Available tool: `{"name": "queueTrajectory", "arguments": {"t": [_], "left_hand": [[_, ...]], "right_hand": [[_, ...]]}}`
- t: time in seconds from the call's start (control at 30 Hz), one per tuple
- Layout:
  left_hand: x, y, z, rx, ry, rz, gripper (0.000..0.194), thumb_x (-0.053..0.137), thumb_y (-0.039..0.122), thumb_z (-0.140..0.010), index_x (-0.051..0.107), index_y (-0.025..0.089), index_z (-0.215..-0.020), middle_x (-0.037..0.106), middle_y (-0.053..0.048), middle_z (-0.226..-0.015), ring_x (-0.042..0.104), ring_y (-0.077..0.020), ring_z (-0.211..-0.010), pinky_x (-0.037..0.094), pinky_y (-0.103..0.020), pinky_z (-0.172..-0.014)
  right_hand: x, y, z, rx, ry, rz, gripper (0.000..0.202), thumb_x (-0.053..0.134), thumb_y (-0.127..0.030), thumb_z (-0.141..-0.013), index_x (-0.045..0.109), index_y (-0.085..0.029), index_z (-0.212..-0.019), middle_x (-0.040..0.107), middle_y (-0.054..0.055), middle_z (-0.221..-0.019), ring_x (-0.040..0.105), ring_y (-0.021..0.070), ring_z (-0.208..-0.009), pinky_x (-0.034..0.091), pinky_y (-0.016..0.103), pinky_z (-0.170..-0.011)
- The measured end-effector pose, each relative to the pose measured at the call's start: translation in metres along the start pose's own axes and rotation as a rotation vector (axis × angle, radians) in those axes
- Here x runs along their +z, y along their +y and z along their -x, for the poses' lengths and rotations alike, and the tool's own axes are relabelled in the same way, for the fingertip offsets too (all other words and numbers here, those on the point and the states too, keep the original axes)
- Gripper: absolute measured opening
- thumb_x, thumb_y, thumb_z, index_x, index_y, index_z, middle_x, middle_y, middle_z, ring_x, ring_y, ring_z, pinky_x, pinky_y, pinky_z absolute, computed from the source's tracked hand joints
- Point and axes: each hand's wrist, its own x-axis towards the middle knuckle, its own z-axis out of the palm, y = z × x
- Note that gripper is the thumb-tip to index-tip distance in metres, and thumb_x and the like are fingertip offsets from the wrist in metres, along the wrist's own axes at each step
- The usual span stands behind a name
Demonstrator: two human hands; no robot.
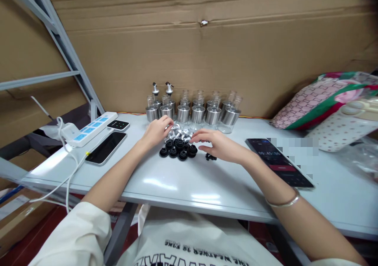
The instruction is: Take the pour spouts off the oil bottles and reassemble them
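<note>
A: Start at the far left. Any worry there?

B: The white cable (68, 175) hangs over the edge of the table (138, 183), close by the left phone (106, 148). If the left forearm (118, 175) swung wide, it could snag that cable and drag things with it.

A: And the left hand (159, 129)?

B: Its fingers are bent at the left side of the silver tops (183, 134). I can't tell whether they grip one.

A: What about the middle?

B: The silver tops lie heaped, with the black stoppers (178, 149) just nearer the person. Those look round enough to roll if nudged. Behind stand the bottles (197, 114), packed close; one knocked by a knuckle might topple its neighbours.

A: Farther right?

B: Tiny black bits (210, 157) sit just below the right hand (218, 144). That hand is loosely spread, thumb apart from the fingers, nothing visible in it. A careless sweep of the palm could scatter the bits, and they'd be easy to lose.

A: Last, the right phone (283, 161)?

B: The right forearm (270, 183) passes right beside it, so a dropped elbow might shove it or tap its lit screen.
</note>
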Motion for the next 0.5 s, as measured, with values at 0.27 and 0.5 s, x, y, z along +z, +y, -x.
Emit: {"name": "queueTrajectory", "arguments": {"t": [0.27,0.5], "left_hand": [[-0.005,0.006,0.002,0.156,-0.048,-0.082,0.016,0.042,0.022,-0.093,0.058,0.018,-0.094,0.062,-0.003,-0.093,0.059,-0.0162,-0.08,0.039,-0.029,-0.074],[-0.003,0.007,0.003,0.212,-0.095,-0.033,0.017,0.042,0.022,-0.093,0.055,0.019,-0.103,0.061,-0.004,-0.096,0.06,-0.0154,-0.077,0.041,-0.029,-0.074]], "right_hand": [[-0.022,0.015,-0.044,0.076,0.242,0.189,0.014,0.058,-0.013,-0.082,0.068,-0.017,-0.089,0.069,0.007,-0.09,0.064,0.0205,-0.081,0.051,0.034,-0.076],[-0.036,0.025,-0.127,0.037,0.481,0.343,0.026,0.046,-0.01,-0.085,0.061,-0.014,-0.106,0.061,0.014,-0.11,0.057,0.0253,-0.103,0.045,0.038,-0.091]]}}
